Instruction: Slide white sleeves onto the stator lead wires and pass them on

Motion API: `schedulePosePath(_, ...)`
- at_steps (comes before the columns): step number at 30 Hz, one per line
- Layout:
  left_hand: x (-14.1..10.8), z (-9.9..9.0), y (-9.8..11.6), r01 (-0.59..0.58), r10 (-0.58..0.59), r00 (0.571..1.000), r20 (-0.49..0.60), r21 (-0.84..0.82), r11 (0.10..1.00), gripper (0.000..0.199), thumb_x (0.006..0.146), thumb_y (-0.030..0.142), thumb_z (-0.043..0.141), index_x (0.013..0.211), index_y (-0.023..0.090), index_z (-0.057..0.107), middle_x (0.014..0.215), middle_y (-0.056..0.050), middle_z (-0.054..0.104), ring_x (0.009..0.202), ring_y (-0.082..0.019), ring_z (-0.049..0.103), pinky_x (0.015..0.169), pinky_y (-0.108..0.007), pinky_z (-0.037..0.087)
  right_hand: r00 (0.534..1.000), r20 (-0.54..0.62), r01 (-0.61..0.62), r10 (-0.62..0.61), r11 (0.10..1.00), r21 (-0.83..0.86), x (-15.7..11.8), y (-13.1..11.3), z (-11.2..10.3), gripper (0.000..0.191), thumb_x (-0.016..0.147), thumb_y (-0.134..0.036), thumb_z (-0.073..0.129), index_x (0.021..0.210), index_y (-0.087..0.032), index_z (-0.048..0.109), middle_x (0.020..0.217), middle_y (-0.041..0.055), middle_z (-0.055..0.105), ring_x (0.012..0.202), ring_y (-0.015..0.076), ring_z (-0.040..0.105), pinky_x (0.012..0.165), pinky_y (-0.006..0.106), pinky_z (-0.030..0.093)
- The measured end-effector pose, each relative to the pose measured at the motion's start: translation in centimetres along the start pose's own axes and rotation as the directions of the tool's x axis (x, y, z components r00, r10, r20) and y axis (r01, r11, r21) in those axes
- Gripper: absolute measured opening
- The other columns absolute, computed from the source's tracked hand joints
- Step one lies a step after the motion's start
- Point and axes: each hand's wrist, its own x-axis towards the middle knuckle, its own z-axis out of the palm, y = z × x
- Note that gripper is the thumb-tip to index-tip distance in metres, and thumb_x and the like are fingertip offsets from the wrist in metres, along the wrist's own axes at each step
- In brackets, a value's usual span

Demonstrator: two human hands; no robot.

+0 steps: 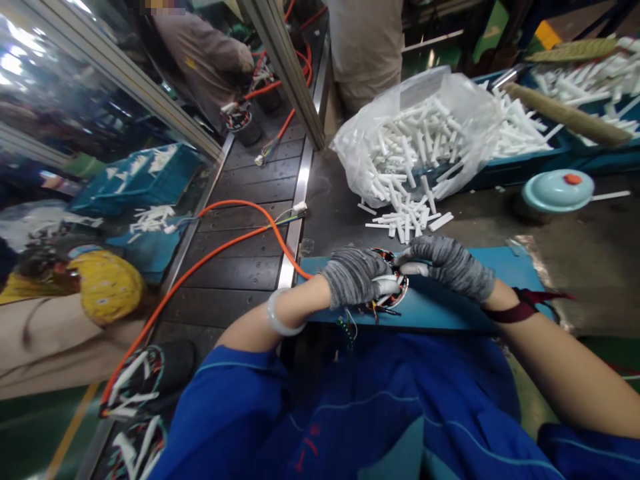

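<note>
A round motor stator [403, 288] with a ring of orange, white and dark wires sits on a blue mat [440, 307] in front of me. My left hand [357, 277], in a grey knit glove with pale fingertips, is closed over the stator's left side. From the right, my right hand [445, 265], gloved alike, pinches at the ring's upper edge. The fingertips of both hands almost meet above the ring. Whatever they grip is too small and covered to make out. Loose wire ends [385, 312] stick out below the left hand.
White sleeve tubes [407, 217] spill from a plastic bag [355, 140] beyond the mat. Blue bins of tubes and a lidded light-blue container [555, 190] stand right. Leftward, an orange cable [220, 250] crosses the slatted conveyor [250, 263], which carries other stators. Co-workers are nearby.
</note>
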Motion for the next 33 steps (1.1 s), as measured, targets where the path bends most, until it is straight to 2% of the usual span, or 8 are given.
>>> schedulePosePath(6, -1.6, -1.2, 1.8, 0.089, -0.076, 0.994, -0.081, 0.175, 0.981, 0.046, 0.098, 0.057, 0.052, 0.116, 0.021, 0.074, 0.104, -0.011, 0.075, 0.095, -0.028, 0.069, 0.085, -0.041, 0.05, 0.984, -0.126, -0.113, 0.123, 0.99, 0.078, -1.8, -0.5, 1.1, 0.033, 0.088, -0.053, 0.072, 0.103, -0.024, 0.076, 0.098, 0.0044, 0.078, 0.091, 0.0234, 0.072, 0.087, 0.039, 0.056)
schedulePosePath(10, -5.6, -0.3, -3.0, -0.101, 0.093, 0.989, -0.113, -0.065, 0.993, 0.07, 0.088, 0.066, 0.064, 0.143, 0.022, 0.056, 0.135, -0.014, 0.067, 0.119, -0.029, 0.066, 0.1, -0.044, 0.052, 0.982, -0.033, -0.176, 0.186, 0.964, 0.197, -3.6, -2.2, 1.9, 0.036, 0.082, -0.055, 0.078, 0.1, -0.024, 0.074, 0.094, 0.0034, 0.077, 0.089, 0.0229, 0.072, 0.082, 0.037, 0.059)
schedulePosePath(14, -7.5, 3.0, -7.1, -0.263, 0.239, 0.962, -0.136, -0.209, 0.942, 0.068, 0.096, 0.042, 0.063, 0.156, 0.02, 0.04, 0.156, -0.017, 0.049, 0.144, -0.026, 0.049, 0.115, -0.041, 0.046, 0.993, -0.015, -0.111, 0.116, 0.972, 0.207, -3.9, -2.4, 3.7, 0.041, 0.083, -0.06, 0.075, 0.101, -0.024, 0.073, 0.091, 0.0027, 0.075, 0.085, 0.0206, 0.07, 0.079, 0.035, 0.057)
schedulePosePath(18, -8.0, 5.8, -4.7, -0.026, 0.03, 0.985, -0.167, 0.03, 0.999, 0.055, 0.1, 0.034, 0.058, 0.152, 0.02, 0.047, 0.15, -0.016, 0.057, 0.134, -0.025, 0.059, 0.109, -0.037, 0.052, 0.988, -0.14, -0.066, 0.071, 0.997, 0.037, -4.0, -1.0, 4.2, 0.035, 0.085, -0.058, 0.075, 0.085, -0.023, 0.072, 0.082, 0.002, 0.071, 0.079, 0.019, 0.067, 0.076, 0.034, 0.054)
schedulePosePath(22, -7.7, 6.6, 1.2, 0.348, -0.283, 0.919, -0.273, 0.23, 0.909, 0.06, 0.099, 0.051, 0.056, 0.148, 0.016, 0.055, 0.118, -0.022, 0.074, 0.092, -0.029, 0.077, 0.076, -0.036, 0.061, 0.982, -0.168, -0.109, 0.088, 0.987, -0.12, -4.2, 1.0, 2.0, 0.035, 0.087, -0.056, 0.072, 0.105, -0.026, 0.073, 0.106, 0.006, 0.074, 0.101, 0.0261, 0.07, 0.091, 0.041, 0.055)
schedulePosePath(25, -6.7, 5.5, 3.6, 0.433, -0.391, 0.885, -0.255, 0.138, 0.891, 0.067, 0.095, 0.06, 0.059, 0.141, 0.012, 0.061, 0.105, -0.02, 0.077, 0.088, -0.031, 0.077, 0.07, -0.035, 0.061, 0.968, -0.212, -0.213, 0.131, 0.876, -0.432, -3.2, 3.5, -0.5, 0.037, 0.093, -0.053, 0.06, 0.115, -0.025, 0.073, 0.121, 0.0094, 0.072, 0.113, 0.031, 0.065, 0.1, 0.047, 0.052)
schedulePosePath(29, -6.1, 4.1, 2.5, 0.289, -0.321, 0.919, -0.228, -0.163, 0.943, 0.083, 0.082, 0.061, 0.076, 0.146, 0.012, 0.052, 0.13, -0.015, 0.071, 0.113, -0.028, 0.072, 0.094, -0.035, 0.06, 0.94, -0.281, -0.333, 0.195, 0.713, -0.617, -1.4, 6.8, -3.0, 0.041, 0.1, -0.038, 0.043, 0.125, -0.019, 0.07, 0.126, 0.0147, 0.069, 0.115, 0.0327, 0.061, 0.102, 0.05, 0.047)
schedulePosePath(33, -7.2, 5.2, 0.5, 0.211, -0.213, 0.952, -0.22, -0.033, 0.977, 0.08, 0.08, 0.054, 0.08, 0.141, 0.008, 0.057, 0.138, -0.021, 0.065, 0.123, -0.031, 0.067, 0.1, -0.037, 0.058, 0.924, -0.263, -0.375, 0.279, 0.51, -0.774, -1.2, 7.9, -3.6, 0.04, 0.1, -0.034, 0.041, 0.121, -0.021, 0.072, 0.109, 0.0155, 0.069, 0.102, 0.0336, 0.059, 0.086, 0.046, 0.047)
